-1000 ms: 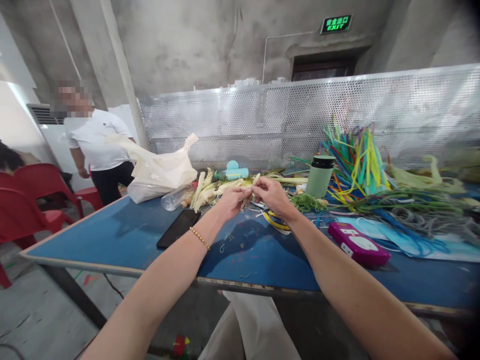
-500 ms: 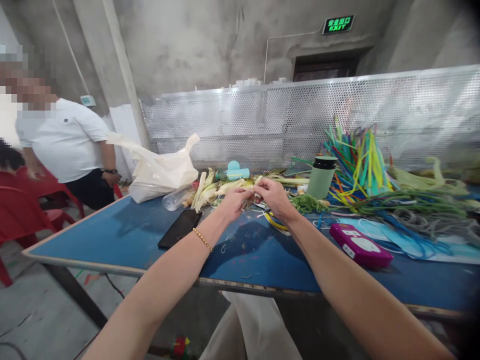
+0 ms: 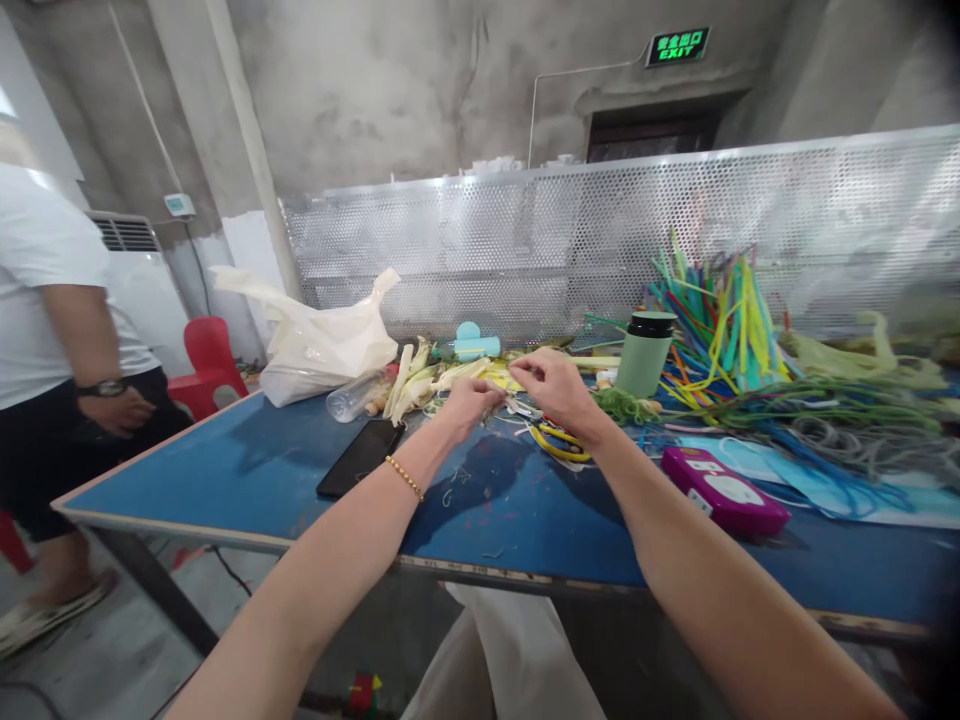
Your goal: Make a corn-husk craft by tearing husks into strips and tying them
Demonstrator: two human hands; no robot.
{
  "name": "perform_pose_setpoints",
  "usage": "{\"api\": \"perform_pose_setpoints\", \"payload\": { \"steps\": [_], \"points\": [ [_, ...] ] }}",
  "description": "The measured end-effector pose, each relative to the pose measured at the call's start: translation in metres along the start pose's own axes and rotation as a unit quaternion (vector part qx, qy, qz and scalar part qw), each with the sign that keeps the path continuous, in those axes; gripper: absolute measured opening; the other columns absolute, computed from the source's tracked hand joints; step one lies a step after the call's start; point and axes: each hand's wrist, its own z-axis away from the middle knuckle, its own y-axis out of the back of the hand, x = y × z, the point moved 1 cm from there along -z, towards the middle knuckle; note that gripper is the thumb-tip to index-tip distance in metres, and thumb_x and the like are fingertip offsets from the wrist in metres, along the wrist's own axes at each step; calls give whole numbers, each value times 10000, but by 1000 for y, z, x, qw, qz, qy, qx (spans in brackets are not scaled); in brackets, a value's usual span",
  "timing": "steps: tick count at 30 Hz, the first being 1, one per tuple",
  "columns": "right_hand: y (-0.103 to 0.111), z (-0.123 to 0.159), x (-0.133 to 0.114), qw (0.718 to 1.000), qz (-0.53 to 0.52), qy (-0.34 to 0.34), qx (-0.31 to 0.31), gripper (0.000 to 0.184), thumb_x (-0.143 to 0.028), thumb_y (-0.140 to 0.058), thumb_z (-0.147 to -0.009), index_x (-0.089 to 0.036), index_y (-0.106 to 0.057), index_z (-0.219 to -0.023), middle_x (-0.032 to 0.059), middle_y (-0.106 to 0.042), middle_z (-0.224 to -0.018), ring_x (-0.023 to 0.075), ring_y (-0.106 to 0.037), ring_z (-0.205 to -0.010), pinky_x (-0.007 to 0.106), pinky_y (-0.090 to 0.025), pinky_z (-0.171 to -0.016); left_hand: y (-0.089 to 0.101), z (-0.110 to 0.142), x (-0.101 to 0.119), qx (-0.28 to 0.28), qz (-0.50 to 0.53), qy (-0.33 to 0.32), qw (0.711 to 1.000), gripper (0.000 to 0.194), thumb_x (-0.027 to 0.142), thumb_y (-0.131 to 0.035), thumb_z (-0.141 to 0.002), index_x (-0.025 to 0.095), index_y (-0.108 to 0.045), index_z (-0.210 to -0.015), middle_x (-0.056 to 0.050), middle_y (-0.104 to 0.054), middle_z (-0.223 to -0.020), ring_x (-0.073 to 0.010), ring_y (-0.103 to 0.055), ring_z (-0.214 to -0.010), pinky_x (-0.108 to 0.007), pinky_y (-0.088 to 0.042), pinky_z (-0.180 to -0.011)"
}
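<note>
Pale, creased, husk-like strips (image 3: 409, 388) just behind and left of the left hand (image 3: 469, 405), with fingers curled and tips drawn together. Opposite, slightly apart, the right hand (image 3: 555, 388), with thumb and forefinger bent close to each other. Cannot tell, at this size, about any thin strand pinched in either. Between and beneath, shiny metal pieces (image 3: 523, 408) and smooth, rounded yellow loops (image 3: 559, 442) on the blue-topped, pale-edged desk (image 3: 255, 440), with curly thread scraps (image 3: 448, 495) nearer the front. Around the left wrist, a gold beaded bracelet (image 3: 405, 478); beside it, a flat, black, glossy rectangular slab (image 3: 360, 458). Beyond, a clear plastic bottle (image 3: 346, 402) on its side, near a crumpled cream plastic bag (image 3: 322, 345). Right of the right hand, frizzy green fibres (image 3: 619, 405) before an upright, matte green, black-collared cylinder (image 3: 643, 358); then a spiky heap of multicoloured strips (image 3: 720, 320), grey coils (image 3: 847, 440) and a magenta box-like device (image 3: 724, 490) with white, unreadable markings. Behind, a perforated silvery metal screen (image 3: 600, 240). High on rough grey wall (image 3: 375, 80), a lit green sign (image 3: 678, 46) reading "EXIT" below Chinese characters. At far left, a white-topped person (image 3: 60, 290) near a red plastic chair (image 3: 204, 350).
</note>
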Motion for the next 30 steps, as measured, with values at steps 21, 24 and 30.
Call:
{"api": "perform_pose_setpoints", "payload": {
  "steps": [21, 24, 30],
  "points": [
    [-9, 7, -2, 960, -227, -144, -74, 204, -349, -637, -678, -149, -667, -649, 25, -642, -613, 137, -536, -589, 258, -419, -569, -7, 16, 13, -44, -44, -30, 998, 307, 372, -834, -614, 133, -644, -588, 25, -475, -479, -66, -331, -472, -269, -198, -496],
    [-9, 9, -3, 960, -222, -156, -71, 197, -343, -635, -672, -151, -657, -635, 25, -637, -599, 136, -533, -578, 257, -416, -561, -7, 16, 12, -44, -43, -30, 998, 306, 360, -848, -593, 124, -653, -593, 22, -475, -482, -64, -342, -467, -270, -204, -494],
    [-11, 9, -2, 957, -233, -163, -62, 214, -358, -643, -664, -146, -651, -635, 27, -635, -598, 132, -523, -564, 252, -410, -540, -8, 14, 10, -49, -42, -43, 997, 284, 346, -830, -593, 115, -666, -611, 14, -501, -504, -75, -377, -493, -263, -238, -505]
  ]
}}
